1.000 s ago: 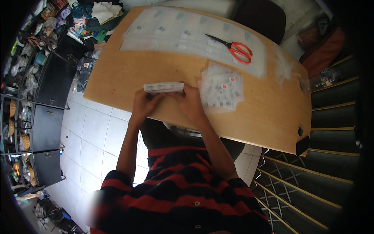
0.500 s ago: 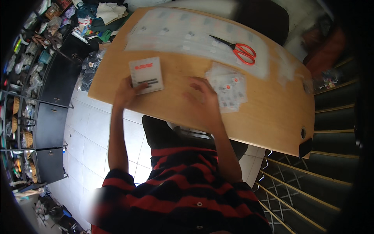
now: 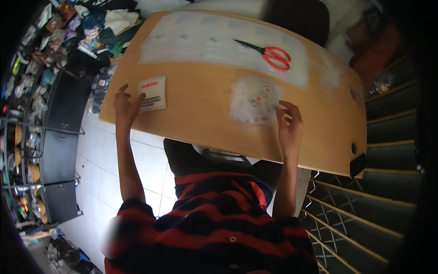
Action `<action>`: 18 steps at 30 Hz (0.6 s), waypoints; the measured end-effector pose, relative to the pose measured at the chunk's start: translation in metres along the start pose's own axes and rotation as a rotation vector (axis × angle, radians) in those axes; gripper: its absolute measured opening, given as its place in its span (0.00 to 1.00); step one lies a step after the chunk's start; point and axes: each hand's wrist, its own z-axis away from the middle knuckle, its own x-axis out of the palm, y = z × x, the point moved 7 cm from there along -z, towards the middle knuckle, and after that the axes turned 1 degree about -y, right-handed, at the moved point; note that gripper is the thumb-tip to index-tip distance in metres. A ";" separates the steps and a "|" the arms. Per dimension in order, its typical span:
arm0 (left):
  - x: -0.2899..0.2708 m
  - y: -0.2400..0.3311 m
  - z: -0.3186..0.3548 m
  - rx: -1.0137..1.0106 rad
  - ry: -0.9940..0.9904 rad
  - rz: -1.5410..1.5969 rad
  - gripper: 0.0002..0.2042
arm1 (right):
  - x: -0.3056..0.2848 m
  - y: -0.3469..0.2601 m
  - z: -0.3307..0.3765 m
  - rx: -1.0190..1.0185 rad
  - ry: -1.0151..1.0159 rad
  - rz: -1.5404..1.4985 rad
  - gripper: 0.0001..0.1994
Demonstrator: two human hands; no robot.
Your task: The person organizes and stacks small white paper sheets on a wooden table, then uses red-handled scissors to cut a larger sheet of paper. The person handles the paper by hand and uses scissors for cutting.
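A squared stack of white printed packets [image 3: 153,93] lies flat at the left of the wooden table. Just left of it is my left hand [image 3: 127,108], fingers spread, with the thumb at the stack's edge. A looser pile of clear plastic packets with small red marks [image 3: 253,102] sits mid-table, slightly blurred. My right hand [image 3: 290,122] is at the right edge of this pile. Its fingers are bent but apart, and I see nothing held in them; whether the fingertips touch the packets I cannot tell.
Scissors with red handles [image 3: 276,59] rest on a long translucent plastic sheet [image 3: 182,50] along the table's far side. A dark chair [image 3: 299,20] stands behind the table [image 3: 196,86]. Cluttered shelves [image 3: 34,118] line the left; a metal-barred structure [image 3: 360,196] is at the right.
My left hand has lowered the white stack, loosened its hold and moved to the stack's left side. My right hand has crossed from the left of the clear packets to their right edge.
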 end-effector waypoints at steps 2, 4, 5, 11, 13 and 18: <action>0.009 0.039 0.023 -0.007 -0.169 0.320 0.29 | -0.006 0.017 -0.020 0.046 0.054 0.149 0.18; 0.029 0.094 0.052 0.052 -0.347 0.465 0.27 | 0.006 0.038 -0.041 0.051 0.005 0.315 0.23; 0.045 0.122 0.067 0.113 -0.447 0.456 0.26 | 0.007 0.043 -0.049 0.055 -0.025 0.401 0.25; 0.108 0.217 0.104 0.421 -0.573 0.416 0.25 | 0.035 0.038 -0.056 0.191 -0.127 0.481 0.30; 0.117 0.229 0.104 0.399 -0.614 0.413 0.25 | 0.044 0.033 -0.053 0.217 -0.146 0.503 0.31; 0.123 0.234 0.098 0.341 -0.538 0.378 0.27 | 0.058 0.027 -0.050 0.305 -0.152 0.442 0.32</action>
